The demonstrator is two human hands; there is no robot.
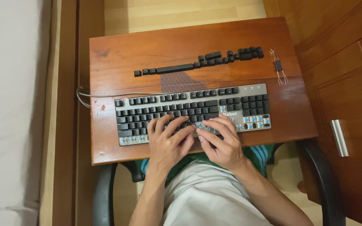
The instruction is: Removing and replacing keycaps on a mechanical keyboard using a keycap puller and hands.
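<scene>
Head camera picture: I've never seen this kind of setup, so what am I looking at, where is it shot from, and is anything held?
There is no machine here: a seated person works with two bare hands, filmed by a camera on their head looking straight down. On the small reddish-brown wooden table lies a grey mechanical keyboard with black keys; its bottom row and some right-side spots show bare blue switches. The left hand and right hand rest fingers on the lower middle of the keyboard, and I cannot tell if either pinches anything. Behind it lies a row of loose black keycaps, with a small wire keycap puller at the right.
</scene>
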